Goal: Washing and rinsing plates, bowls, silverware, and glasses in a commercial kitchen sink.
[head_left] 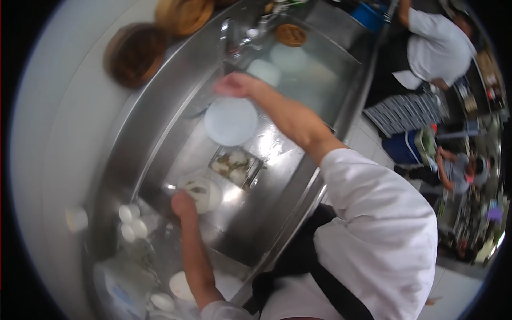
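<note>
Right hand [237,85] grips white plate [231,121] rim above sink [160,106]; left hand [184,204] holds stacked bowls [201,193] near front edge.

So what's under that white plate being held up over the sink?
Under the plate, held by the right hand, lies the wet steel sink floor, with a small metal tray of scraps nearby. The floor directly beneath it is hidden.

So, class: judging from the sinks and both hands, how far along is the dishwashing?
Done, apparently: pale plates lie under water in the far basin. In hand: the right hand lifts a white plate, and the left hand is on a stack of soiled dishes. Left: a metal tray of scraps and small white cups beside the near basin.
</note>
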`<action>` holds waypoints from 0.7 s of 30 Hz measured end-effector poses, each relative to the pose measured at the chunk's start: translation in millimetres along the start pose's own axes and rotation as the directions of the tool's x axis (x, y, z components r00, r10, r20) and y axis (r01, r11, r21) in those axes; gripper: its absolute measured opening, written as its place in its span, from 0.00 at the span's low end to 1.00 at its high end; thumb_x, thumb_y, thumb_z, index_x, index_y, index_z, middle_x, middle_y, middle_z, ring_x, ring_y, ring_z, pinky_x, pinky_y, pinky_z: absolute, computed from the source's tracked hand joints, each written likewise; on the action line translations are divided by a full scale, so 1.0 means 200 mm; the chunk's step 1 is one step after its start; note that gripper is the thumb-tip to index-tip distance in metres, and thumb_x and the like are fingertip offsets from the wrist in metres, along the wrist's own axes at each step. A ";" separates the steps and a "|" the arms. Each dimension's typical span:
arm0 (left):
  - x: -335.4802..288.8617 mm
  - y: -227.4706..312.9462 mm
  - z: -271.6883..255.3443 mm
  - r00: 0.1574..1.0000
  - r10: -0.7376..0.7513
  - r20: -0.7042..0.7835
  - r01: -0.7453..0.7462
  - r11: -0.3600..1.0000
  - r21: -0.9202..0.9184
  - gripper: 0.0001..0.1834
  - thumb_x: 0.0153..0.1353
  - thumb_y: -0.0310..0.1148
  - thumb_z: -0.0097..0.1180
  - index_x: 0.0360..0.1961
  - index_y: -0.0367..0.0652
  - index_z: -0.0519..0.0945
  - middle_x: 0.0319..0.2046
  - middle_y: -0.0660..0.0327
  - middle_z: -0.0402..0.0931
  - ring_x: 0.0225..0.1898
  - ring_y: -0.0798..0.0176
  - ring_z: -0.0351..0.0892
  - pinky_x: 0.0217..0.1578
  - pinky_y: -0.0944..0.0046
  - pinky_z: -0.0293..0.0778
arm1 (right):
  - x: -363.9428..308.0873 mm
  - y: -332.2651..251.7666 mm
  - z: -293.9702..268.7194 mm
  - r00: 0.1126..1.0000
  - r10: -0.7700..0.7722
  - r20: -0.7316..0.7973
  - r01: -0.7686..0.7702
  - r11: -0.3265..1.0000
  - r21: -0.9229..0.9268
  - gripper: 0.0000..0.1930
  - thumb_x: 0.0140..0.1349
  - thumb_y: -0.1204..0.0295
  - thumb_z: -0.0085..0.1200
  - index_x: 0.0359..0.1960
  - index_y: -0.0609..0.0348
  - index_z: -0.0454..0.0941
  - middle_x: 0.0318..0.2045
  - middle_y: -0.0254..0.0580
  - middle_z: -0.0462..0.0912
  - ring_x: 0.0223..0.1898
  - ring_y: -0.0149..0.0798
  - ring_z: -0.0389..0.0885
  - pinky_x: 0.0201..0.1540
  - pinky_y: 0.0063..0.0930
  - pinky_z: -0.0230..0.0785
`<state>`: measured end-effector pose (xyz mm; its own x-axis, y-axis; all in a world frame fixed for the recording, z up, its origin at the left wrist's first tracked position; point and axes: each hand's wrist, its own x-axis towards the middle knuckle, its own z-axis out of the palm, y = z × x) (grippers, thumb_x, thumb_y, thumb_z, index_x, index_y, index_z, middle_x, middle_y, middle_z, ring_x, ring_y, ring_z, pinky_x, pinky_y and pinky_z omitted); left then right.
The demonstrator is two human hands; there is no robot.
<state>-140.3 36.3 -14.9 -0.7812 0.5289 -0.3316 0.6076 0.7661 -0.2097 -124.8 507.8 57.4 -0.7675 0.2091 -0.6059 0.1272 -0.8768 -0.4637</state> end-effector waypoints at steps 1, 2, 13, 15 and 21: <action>-0.10 -0.09 -0.05 0.979 -0.018 -0.205 0.004 0.998 -0.069 0.08 0.61 0.32 0.52 0.28 0.48 0.83 0.32 0.58 0.83 0.36 0.56 0.83 0.37 0.57 0.79 | -0.03 0.06 0.19 0.999 -0.041 -0.001 0.041 0.996 -0.082 0.16 0.68 0.77 0.40 0.52 0.79 0.69 0.49 0.61 0.76 0.55 0.54 0.77 0.62 0.39 0.72; -0.07 -0.04 -0.19 0.970 0.066 -0.234 -0.083 0.995 -0.064 0.06 0.58 0.30 0.54 0.28 0.46 0.83 0.31 0.56 0.82 0.36 0.54 0.83 0.37 0.56 0.79 | -0.07 0.05 0.22 0.992 -0.098 0.081 0.092 0.993 0.076 0.17 0.68 0.76 0.39 0.51 0.79 0.69 0.49 0.62 0.76 0.56 0.53 0.76 0.63 0.39 0.71; 0.83 1.11 -0.40 0.937 -0.319 0.140 0.261 0.376 -0.889 0.26 0.50 0.27 0.61 0.49 0.36 0.63 0.38 0.36 0.81 0.41 0.36 0.83 0.44 0.46 0.80 | -0.20 0.41 -0.28 0.893 0.049 0.448 0.199 -0.935 -0.293 0.26 0.50 0.69 0.59 0.53 0.64 0.77 0.62 0.57 0.69 0.68 0.56 0.60 0.70 0.49 0.50; 0.90 1.04 -0.33 0.856 -0.471 0.214 0.387 0.308 -0.869 0.28 0.50 0.28 0.62 0.50 0.37 0.62 0.37 0.39 0.81 0.38 0.39 0.85 0.40 0.48 0.82 | -0.17 0.48 -0.30 0.849 -0.014 0.528 0.272 -0.846 -0.459 0.23 0.48 0.71 0.58 0.48 0.64 0.77 0.58 0.56 0.71 0.65 0.54 0.62 0.68 0.48 0.52; 0.89 1.20 -0.36 0.894 -0.216 0.392 0.395 -0.030 -0.918 0.40 0.52 0.38 0.66 0.64 0.35 0.63 0.46 0.41 0.80 0.49 0.45 0.81 0.50 0.55 0.78 | 0.06 0.47 -0.42 0.816 0.106 0.568 0.513 -0.587 -0.627 0.24 0.49 0.76 0.57 0.52 0.62 0.73 0.50 0.48 0.75 0.58 0.47 0.71 0.63 0.48 0.56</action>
<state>-144.4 341.1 -58.4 -0.7738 0.1641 -0.6118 -0.4586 0.5210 0.7199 -70.1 464.4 -47.8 -0.9698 -0.1685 -0.1762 -0.0746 0.8931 -0.4437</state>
